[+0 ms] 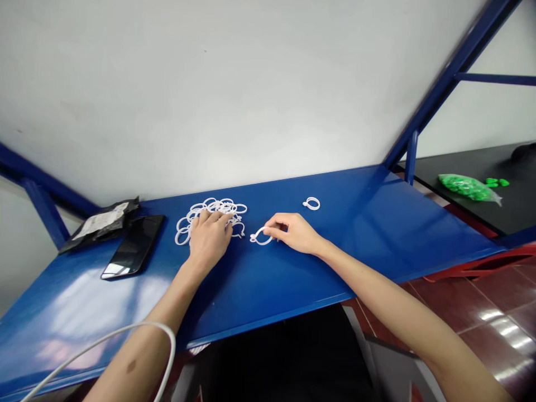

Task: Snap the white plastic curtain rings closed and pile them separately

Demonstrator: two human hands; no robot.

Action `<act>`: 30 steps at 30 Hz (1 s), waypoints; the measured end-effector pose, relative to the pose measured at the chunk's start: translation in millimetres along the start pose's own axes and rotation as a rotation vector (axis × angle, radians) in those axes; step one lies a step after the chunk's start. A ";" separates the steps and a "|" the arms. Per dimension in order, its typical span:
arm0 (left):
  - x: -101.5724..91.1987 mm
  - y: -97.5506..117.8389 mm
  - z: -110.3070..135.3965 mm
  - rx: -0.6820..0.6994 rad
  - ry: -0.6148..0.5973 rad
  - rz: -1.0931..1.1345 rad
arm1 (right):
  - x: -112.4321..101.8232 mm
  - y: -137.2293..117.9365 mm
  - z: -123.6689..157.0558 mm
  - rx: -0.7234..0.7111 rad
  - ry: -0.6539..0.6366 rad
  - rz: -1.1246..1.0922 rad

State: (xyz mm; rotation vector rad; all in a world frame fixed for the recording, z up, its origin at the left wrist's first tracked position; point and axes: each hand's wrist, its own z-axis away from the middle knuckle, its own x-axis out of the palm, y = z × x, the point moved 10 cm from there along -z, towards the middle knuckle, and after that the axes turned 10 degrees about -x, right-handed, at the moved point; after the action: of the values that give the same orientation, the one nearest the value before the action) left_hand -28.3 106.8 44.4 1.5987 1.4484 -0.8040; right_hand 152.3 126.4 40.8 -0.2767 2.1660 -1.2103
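Note:
A loose pile of white plastic rings (196, 209), each a thin loop with a small knob, lies on the blue table (268, 290). Palm down, my left hand (208, 234) rests on the near side of this pile with its fingers apart. My right hand (295, 231) pinches a single white plastic ring (263, 242) between thumb and fingers, just right of the pile. The knobbed end of that ring points left, toward my left hand. Farther back and to the right, another white ring (311, 204) lies alone on the table.
A black phone (134, 245) and a dark plastic package (100, 223) with a white label lie at the left. A white cable (125, 329) crosses my left forearm. Blue metal struts (444, 84) flank the table. On a black table at right sits a bag of green pieces (469, 187).

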 end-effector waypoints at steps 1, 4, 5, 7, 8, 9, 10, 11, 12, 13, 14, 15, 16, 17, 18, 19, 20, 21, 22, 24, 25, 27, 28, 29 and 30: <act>-4.4 4.9 1.2 0.010 0.022 0.036 | -1.7 2.8 -0.1 0.006 0.027 -0.013; -17.9 22.0 5.2 0.018 0.019 0.296 | -5.4 13.6 -0.1 0.039 0.111 -0.124; -19.9 26.5 6.4 0.003 -0.017 0.401 | -6.2 17.2 0.0 0.053 0.137 -0.173; -19.4 32.1 9.0 -0.056 -0.114 0.570 | -6.4 23.3 0.0 0.081 0.177 -0.265; -17.6 32.9 10.3 -0.096 -0.159 0.628 | -5.1 25.6 0.0 0.096 0.183 -0.308; -15.3 32.5 11.5 -0.135 -0.193 0.674 | -2.8 27.4 0.1 0.112 0.179 -0.346; -12.6 31.5 12.4 -0.170 -0.220 0.716 | 0.4 28.6 0.2 0.127 0.164 -0.375; -9.6 29.9 13.0 -0.201 -0.239 0.763 | 3.8 29.1 0.5 0.138 0.143 -0.389; -6.3 28.1 13.2 -0.226 -0.253 0.816 | 6.6 28.8 0.8 0.142 0.123 -0.386; -2.7 26.9 13.2 -0.242 -0.265 0.869 | 8.2 27.6 1.0 0.137 0.109 -0.366; 0.9 26.2 13.2 -0.250 -0.277 0.916 | 8.5 25.6 1.1 0.123 0.103 -0.335; 4.5 26.1 13.3 -0.253 -0.290 0.953 | 7.8 22.6 1.1 0.101 0.106 -0.301; 7.9 26.6 13.6 -0.251 -0.304 0.978 | 6.5 19.0 1.0 0.076 0.113 -0.267; 10.8 27.2 14.1 -0.248 -0.315 0.992 | 5.1 15.3 1.0 0.053 0.121 -0.237; 12.9 28.1 14.7 -0.244 -0.323 1.001 | 4.0 12.0 1.0 0.036 0.128 -0.212; 14.0 28.8 15.3 -0.242 -0.324 1.010 | 3.2 9.2 1.0 0.025 0.132 -0.192; 14.7 29.3 16.0 -0.243 -0.323 1.017 | 2.7 6.9 1.1 0.019 0.133 -0.171; 14.8 29.4 16.5 -0.248 -0.318 1.023 | 2.3 5.1 1.2 0.014 0.134 -0.149; 14.6 28.9 17.0 -0.259 -0.310 1.027 | 2.1 3.4 1.2 0.010 0.131 -0.126; 13.8 27.7 17.5 -0.280 -0.297 1.029 | 2.7 0.2 1.1 -0.008 0.122 -0.091; 13.4 27.4 17.6 -0.285 -0.293 1.028 | 3.4 -1.4 1.1 -0.020 0.114 -0.076; 12.6 27.6 17.9 -0.277 -0.291 1.025 | 4.4 -4.6 1.1 -0.048 0.102 -0.040; 12.7 28.1 18.1 -0.268 -0.292 1.020 | 4.5 -6.4 1.1 -0.065 0.098 -0.011; 12.9 28.4 18.4 -0.260 -0.292 1.013 | 4.5 -8.3 1.3 -0.085 0.094 0.027; 13.2 28.2 18.9 -0.255 -0.289 1.000 | 4.8 -10.1 1.5 -0.103 0.088 0.071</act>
State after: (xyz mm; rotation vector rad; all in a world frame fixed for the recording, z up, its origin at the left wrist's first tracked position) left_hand 2.6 96.1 28.4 1.6427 0.3948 -0.2212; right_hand 148.2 117.5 46.5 -0.1920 2.2980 -1.0915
